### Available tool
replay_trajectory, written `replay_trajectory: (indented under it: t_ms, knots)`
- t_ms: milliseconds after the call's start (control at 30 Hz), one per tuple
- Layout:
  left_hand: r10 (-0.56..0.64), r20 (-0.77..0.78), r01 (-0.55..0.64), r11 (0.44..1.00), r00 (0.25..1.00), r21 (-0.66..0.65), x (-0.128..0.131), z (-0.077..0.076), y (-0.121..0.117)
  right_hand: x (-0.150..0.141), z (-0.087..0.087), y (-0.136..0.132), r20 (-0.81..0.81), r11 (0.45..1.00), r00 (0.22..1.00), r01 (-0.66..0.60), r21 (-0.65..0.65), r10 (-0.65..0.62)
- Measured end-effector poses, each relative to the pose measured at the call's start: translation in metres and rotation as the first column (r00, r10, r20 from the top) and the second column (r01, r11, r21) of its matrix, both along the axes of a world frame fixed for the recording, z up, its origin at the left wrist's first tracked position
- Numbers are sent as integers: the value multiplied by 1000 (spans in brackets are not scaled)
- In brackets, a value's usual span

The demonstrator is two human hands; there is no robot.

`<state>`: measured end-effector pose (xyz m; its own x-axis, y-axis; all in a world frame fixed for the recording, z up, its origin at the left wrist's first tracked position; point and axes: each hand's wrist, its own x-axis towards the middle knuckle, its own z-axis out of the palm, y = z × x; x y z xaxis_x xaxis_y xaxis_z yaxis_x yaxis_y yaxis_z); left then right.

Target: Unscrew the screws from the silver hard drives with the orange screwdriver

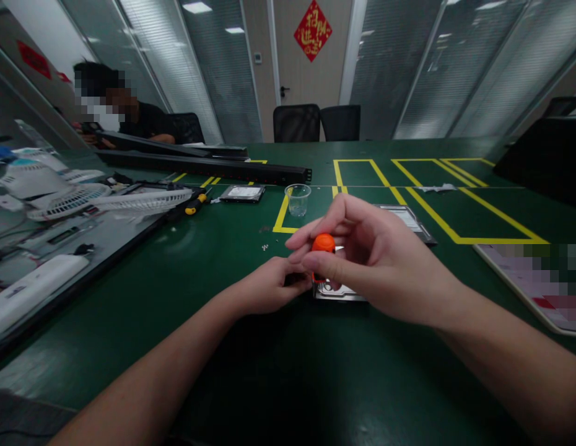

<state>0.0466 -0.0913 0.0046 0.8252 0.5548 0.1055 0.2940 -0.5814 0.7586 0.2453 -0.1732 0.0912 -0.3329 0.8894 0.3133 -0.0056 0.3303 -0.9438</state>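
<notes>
My right hand (376, 260) is closed round the rounded orange handle of a screwdriver (324, 243), which is held upright over a hard drive (341, 292). The screwdriver's tip is hidden by my fingers. At the drive's left side, my left hand (274, 285) is closed on its edge, with the fingertips partly behind my right hand. Left of the hands lie several tiny screws (265, 247) on the green table (213, 371). Just beyond stands a clear plastic cup (298, 201). Behind my right hand, another drive-like metal piece (406, 220) shows in part.
Another hard drive (243, 193) lies farther back, near a yellow-and-black screwdriver (196, 204). White fan parts (144, 201) and a grey panel (83, 248) fill the left. Long black bars (199, 166) lie behind, near a seated person (148, 124). A flat device (529, 291) lies right.
</notes>
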Motion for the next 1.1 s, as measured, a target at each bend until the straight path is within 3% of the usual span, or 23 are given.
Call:
replay_trajectory:
  t_ms: [100, 200, 367, 533, 667, 800, 933, 1100]
  knots:
    - [-41, 9, 41, 999, 999, 0, 0, 0, 0, -2, -3, 1, -21, 1000, 1000, -4, 22, 4]
    - [-37, 3, 37, 999, 999, 34, -1, -3, 1, 2, -2, 3, 91, 995, 996, -29, 99, 20]
    - [-9, -14, 11, 993, 1000, 115, -2, -6, 2, 8, 5, 4, 158, 994, 984, -90, 61, 80]
    - [0, -71, 3, 999, 997, 39, -1, -4, 2, 3, 3, 1, 40, 999, 999, 14, 45, -16]
    - [-27, -23, 28, 999, 999, 42, 0, -3, 1, 1, -1, 1, -26, 1000, 999, -20, 16, 20]
    - [-30, 10, 29, 996, 1000, 83, -1, -4, 1, 6, 1, 3, 118, 990, 991, -75, 117, 61]
    - [-23, 11, 22, 992, 1000, 121, -2, -5, 2, 9, 7, 3, 186, 989, 975, -134, 70, 119]
    - [-17, -65, 23, 996, 998, 90, -2, -5, 3, 5, 5, 2, 72, 998, 997, -13, 63, 8]
